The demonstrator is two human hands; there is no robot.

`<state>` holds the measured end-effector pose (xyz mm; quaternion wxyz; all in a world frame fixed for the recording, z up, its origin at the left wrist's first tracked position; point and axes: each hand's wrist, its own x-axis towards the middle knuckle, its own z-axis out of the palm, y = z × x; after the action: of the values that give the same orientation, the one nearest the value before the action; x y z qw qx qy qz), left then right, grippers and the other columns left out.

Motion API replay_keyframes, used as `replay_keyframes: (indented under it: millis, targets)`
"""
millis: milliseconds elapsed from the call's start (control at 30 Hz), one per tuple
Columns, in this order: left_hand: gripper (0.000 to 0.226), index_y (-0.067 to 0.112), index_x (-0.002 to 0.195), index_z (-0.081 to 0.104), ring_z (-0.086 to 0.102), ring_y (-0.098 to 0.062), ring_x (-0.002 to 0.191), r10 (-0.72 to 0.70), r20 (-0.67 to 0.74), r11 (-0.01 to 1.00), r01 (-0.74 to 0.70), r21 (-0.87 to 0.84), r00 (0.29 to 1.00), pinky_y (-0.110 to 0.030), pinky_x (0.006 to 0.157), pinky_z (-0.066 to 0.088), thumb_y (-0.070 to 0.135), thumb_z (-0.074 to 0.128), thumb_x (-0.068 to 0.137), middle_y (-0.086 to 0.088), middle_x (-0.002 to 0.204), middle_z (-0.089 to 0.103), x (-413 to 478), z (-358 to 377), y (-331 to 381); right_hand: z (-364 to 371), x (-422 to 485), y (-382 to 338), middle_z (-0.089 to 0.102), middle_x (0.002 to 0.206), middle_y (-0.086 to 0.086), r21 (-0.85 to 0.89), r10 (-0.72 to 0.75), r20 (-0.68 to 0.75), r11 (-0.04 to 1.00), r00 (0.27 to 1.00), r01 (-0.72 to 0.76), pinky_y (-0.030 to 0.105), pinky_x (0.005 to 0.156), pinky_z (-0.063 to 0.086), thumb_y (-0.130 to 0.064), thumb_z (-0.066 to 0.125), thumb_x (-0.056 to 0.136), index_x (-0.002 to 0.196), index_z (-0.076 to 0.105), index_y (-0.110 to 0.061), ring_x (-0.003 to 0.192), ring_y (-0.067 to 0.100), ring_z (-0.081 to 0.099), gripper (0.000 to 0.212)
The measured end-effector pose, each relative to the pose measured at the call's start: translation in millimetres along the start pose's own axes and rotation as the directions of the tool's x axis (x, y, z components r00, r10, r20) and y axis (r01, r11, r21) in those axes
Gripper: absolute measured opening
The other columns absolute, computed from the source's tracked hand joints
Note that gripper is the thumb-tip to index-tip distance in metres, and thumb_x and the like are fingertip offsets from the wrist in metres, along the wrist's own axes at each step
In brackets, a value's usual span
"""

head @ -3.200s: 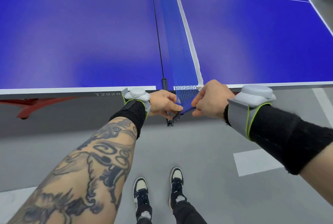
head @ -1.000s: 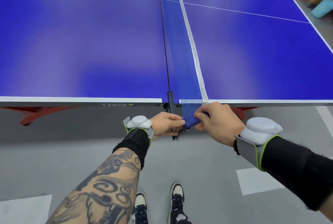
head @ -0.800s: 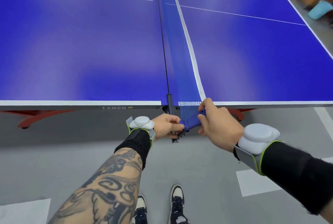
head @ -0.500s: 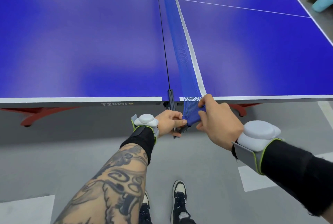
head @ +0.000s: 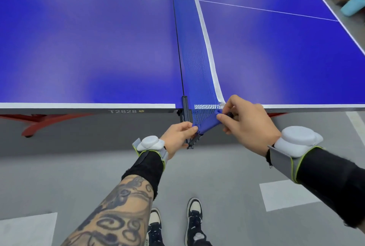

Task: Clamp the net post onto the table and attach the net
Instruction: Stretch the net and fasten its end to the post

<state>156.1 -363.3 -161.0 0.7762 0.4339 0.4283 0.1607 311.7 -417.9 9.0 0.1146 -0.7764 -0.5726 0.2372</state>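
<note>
Post: dark, clamped at the near edge of the surface, on its centre seam — appeared seated.
Net: blue mesh with white top tape, long axis ran from the near edge straight across to the far side.
Sleeve: blue end hem of the net, off the post, lying slantwise between the two hands, just right of the post.
Left hand: grip pinched together on the sleeve's lower end, beside the post's lower arm — nearer hand to the post.
Right hand: grip closed on the sleeve's upper corner where the white tape ended.
Key relation: post lay left of and touching-close to the sleeve; sleeve tilted, post upright.
Next, likely: align sleeve with post, left hand guiding.
Risk: mesh bunching.
</note>
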Motion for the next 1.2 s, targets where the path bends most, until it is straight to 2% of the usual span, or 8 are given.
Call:
replay_keyframes:
  millis: [400, 533, 634, 734, 867, 967, 1067, 1200]
  targets:
    - [0.019, 0.012, 0.083, 0.051, 0.059, -0.025, 0.089, 0.068, -0.079, 0.995, -0.073, -0.06, 0.995, -0.044, 0.081, 0.051, 0.013, 0.055, 0.102, -0.02, 0.097, 0.065, -4, 6, -5, 0, -2, 2, 0.065, 0.063, -0.006, -0.076, -0.118, -0.069, 0.991, 0.991, 0.113, 0.024, 0.065, 0.045, -0.028, 0.068, 0.092, 0.084, 0.069, -0.018, 0.061, 0.013, 0.059, 0.013]
    - [0.023, 0.016, 0.079, 0.053, 0.062, -0.022, 0.088, 0.048, -0.061, 0.998, -0.049, -0.026, 0.997, -0.053, 0.094, 0.053, 0.016, 0.059, 0.1, -0.02, 0.099, 0.07, -4, 9, 5, -9, -4, 7, 0.07, 0.07, -0.001, -0.161, -0.163, -0.05, 0.975, 0.985, 0.153, 0.03, 0.071, 0.05, -0.028, 0.068, 0.092, 0.09, 0.072, -0.015, 0.068, 0.021, 0.063, 0.013]
    - [0.019, 0.017, 0.082, 0.055, 0.065, -0.02, 0.09, 0.041, -0.079, 0.999, -0.042, -0.009, 0.996, -0.04, 0.085, 0.054, 0.019, 0.059, 0.1, -0.022, 0.108, 0.073, -7, 13, 13, -15, -4, 7, 0.073, 0.075, 0.0, -0.097, -0.142, -0.055, 0.986, 0.988, 0.136, 0.034, 0.078, 0.054, -0.026, 0.073, 0.089, 0.095, 0.073, -0.016, 0.073, 0.021, 0.068, 0.011]
    - [0.01, 0.018, 0.091, 0.063, 0.068, -0.02, 0.091, 0.054, -0.075, 0.995, -0.06, -0.075, 0.996, -0.028, 0.077, 0.044, 0.022, 0.058, 0.1, -0.013, 0.099, 0.077, -12, 18, 24, -20, 1, 1, 0.072, 0.073, -0.003, -0.051, -0.137, -0.108, 0.99, 0.985, 0.132, 0.032, 0.081, 0.055, -0.024, 0.074, 0.087, 0.096, 0.074, -0.019, 0.073, 0.019, 0.069, 0.01]
    - [0.012, 0.015, 0.091, 0.066, 0.073, -0.028, 0.101, 0.143, -0.031, 0.979, -0.146, -0.139, 0.989, -0.039, 0.101, 0.044, 0.023, 0.061, 0.099, 0.003, 0.081, 0.073, -13, 25, 45, -48, 13, -11, 0.071, 0.07, -0.005, -0.013, -0.147, -0.16, 0.989, 0.976, 0.146, 0.018, 0.073, 0.053, -0.02, 0.071, 0.089, 0.094, 0.073, -0.019, 0.064, 0.012, 0.068, 0.005]
    - [0.012, 0.007, 0.097, 0.062, 0.071, -0.029, 0.097, 0.168, -0.021, 0.909, -0.163, -0.383, 0.986, -0.042, 0.103, 0.05, 0.019, 0.059, 0.099, -0.003, 0.082, 0.071, -13, 26, 66, -67, 20, -17, 0.072, 0.074, -0.001, 0.146, -0.148, -0.195, 0.973, 0.97, 0.178, 0.006, 0.063, 0.049, -0.016, 0.069, 0.091, 0.099, 0.074, -0.019, 0.061, 0.009, 0.068, 0.01]
    - [0.016, 0.004, 0.099, 0.061, 0.071, -0.026, 0.089, 0.182, -0.013, 0.793, -0.155, -0.589, 0.983, -0.035, 0.087, 0.06, 0.018, 0.063, 0.092, -0.009, 0.086, 0.068, -20, 25, 83, -70, 21, -16, 0.074, 0.081, 0.001, 0.223, -0.167, -0.157, 0.954, 0.973, 0.199, 0.019, 0.076, 0.056, -0.018, 0.061, 0.096, 0.111, 0.074, -0.021, 0.067, 0.012, 0.072, 0.02]
    - [0.027, 0.0, 0.105, 0.062, 0.071, -0.018, 0.078, 0.16, -0.015, 0.782, -0.136, -0.608, 0.987, -0.023, 0.072, 0.06, 0.011, 0.068, 0.081, -0.011, 0.084, 0.067, -29, 21, 88, -65, 21, -12, 0.075, 0.086, 0.01, 0.418, -0.076, -0.127, 0.9, 0.989, 0.122, 0.027, 0.078, 0.061, -0.011, 0.056, 0.099, 0.108, 0.074, -0.016, 0.074, 0.024, 0.073, 0.021]
